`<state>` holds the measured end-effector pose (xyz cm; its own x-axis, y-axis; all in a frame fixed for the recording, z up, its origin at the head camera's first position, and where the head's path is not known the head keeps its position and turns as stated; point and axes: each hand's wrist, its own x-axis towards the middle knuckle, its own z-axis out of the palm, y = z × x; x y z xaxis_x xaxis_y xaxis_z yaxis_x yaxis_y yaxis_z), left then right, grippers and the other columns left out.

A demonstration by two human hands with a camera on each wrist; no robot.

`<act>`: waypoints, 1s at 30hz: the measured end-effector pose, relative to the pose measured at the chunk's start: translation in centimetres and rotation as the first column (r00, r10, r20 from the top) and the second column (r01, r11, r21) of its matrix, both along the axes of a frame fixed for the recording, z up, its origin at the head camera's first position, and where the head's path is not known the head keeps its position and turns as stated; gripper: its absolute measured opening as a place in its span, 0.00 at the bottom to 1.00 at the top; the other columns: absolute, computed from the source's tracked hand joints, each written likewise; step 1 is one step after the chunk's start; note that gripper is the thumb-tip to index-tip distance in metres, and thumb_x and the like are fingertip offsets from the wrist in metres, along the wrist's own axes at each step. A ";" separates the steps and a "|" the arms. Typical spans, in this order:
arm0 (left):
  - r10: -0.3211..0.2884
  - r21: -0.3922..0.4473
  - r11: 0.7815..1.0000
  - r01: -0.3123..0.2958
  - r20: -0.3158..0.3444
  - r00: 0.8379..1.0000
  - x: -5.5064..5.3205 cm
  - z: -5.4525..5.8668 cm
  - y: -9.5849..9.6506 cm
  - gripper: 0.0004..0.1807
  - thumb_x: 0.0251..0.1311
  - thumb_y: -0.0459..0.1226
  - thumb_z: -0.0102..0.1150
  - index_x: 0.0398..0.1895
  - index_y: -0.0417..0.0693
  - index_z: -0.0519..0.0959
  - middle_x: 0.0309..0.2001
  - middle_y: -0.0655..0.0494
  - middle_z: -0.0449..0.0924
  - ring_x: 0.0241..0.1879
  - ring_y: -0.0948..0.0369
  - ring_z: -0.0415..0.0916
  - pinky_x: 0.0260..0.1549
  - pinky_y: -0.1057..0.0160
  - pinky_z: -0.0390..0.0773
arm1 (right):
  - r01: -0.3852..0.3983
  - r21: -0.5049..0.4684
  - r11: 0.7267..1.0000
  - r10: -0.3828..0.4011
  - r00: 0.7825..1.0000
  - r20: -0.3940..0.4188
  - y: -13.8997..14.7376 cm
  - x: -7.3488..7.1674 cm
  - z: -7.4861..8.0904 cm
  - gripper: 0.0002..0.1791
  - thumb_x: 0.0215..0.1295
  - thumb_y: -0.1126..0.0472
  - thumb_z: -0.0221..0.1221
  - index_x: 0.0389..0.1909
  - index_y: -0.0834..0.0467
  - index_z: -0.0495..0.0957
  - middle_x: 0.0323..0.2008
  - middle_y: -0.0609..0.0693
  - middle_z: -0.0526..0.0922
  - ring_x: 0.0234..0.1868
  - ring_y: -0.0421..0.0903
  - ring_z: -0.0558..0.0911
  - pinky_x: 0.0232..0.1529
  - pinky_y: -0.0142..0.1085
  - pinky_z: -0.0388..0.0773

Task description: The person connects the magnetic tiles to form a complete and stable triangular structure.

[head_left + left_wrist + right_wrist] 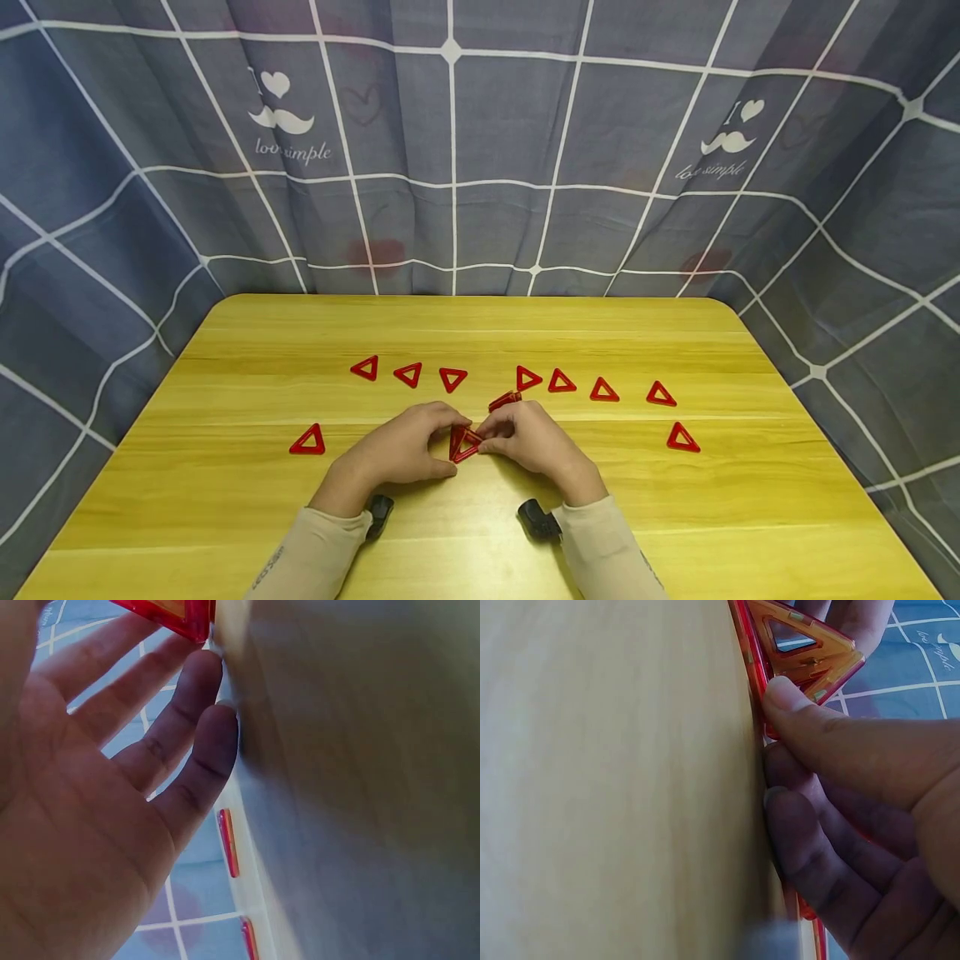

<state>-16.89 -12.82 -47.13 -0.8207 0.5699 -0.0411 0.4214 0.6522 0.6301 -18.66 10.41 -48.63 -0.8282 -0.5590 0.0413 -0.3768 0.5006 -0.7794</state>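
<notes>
Red see-through triangular magnetic tiles (467,451) stand joined at a slant between the two hands in the head view. My right hand (531,440) pinches their right corner with thumb and fingers. In the right wrist view, the thumb presses on the lower edge of the tilted tile (810,671). My left hand (405,443) lies round the left side, its fingers loosely extended and touching the tiles; the thumb is near the lower corner. The left wrist view shows only the corner of a tile (196,621) by the fingertips. Behind the right hand is another red piece (504,401), partly hidden.
Loose red triangular tiles lie flat in a row at the back, from a left one (365,367) to a right one (661,393). One tile (307,440) is at far left, another (683,437) at far right. A grey checked curtain (495,150) encloses the wooden table (480,325).
</notes>
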 end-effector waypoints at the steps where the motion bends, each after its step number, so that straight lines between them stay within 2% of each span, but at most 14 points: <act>1: -0.006 -0.004 1.000 0.006 0.004 1.000 0.0 0.0 0.0 0.30 0.53 0.38 0.76 0.61 0.47 0.79 0.56 0.57 0.77 0.54 0.58 0.73 0.57 0.52 0.72 | 0.000 -0.001 1.000 0.000 1.000 0.005 0.0 0.0 0.0 0.05 0.59 0.64 0.72 0.36 0.56 0.89 0.29 0.40 0.85 0.30 0.35 0.82 0.34 0.32 0.79; 12: 0.013 -0.011 1.000 -0.013 -0.015 1.000 0.0 -0.3 0.0 0.26 0.54 0.40 0.75 0.57 0.48 0.81 0.49 0.60 0.76 0.46 0.61 0.73 0.50 0.55 0.76 | 0.000 0.007 1.000 0.000 1.000 0.006 0.0 0.1 0.1 0.08 0.58 0.64 0.73 0.38 0.56 0.88 0.30 0.41 0.84 0.30 0.35 0.82 0.34 0.33 0.79; 21: 0.054 0.010 0.998 -0.054 -0.048 0.997 0.0 -0.3 0.1 0.22 0.48 0.41 0.80 0.44 0.46 0.81 0.38 0.60 0.74 0.36 0.60 0.69 0.37 0.59 0.73 | -0.008 0.043 0.999 0.008 1.000 0.003 0.6 0.1 0.8 0.12 0.57 0.63 0.74 0.42 0.60 0.87 0.32 0.43 0.84 0.31 0.37 0.81 0.36 0.33 0.79; 26: 0.091 0.015 0.996 -0.090 -0.030 0.995 -0.2 -0.2 0.1 0.21 0.48 0.40 0.81 0.42 0.45 0.81 0.36 0.60 0.76 0.36 0.61 0.71 0.38 0.58 0.74 | -0.029 0.038 0.999 0.028 0.999 0.024 1.0 0.1 1.4 0.15 0.57 0.64 0.74 0.45 0.61 0.86 0.33 0.45 0.85 0.32 0.39 0.82 0.36 0.34 0.79; 30: 0.093 0.025 0.995 -0.093 -0.022 0.995 -0.3 -0.2 0.1 0.22 0.49 0.38 0.80 0.44 0.44 0.80 0.35 0.59 0.76 0.36 0.61 0.72 0.39 0.58 0.75 | -0.028 0.010 1.000 0.027 0.997 0.066 1.5 0.4 2.3 0.18 0.55 0.63 0.75 0.47 0.60 0.86 0.37 0.49 0.85 0.35 0.42 0.82 0.39 0.35 0.80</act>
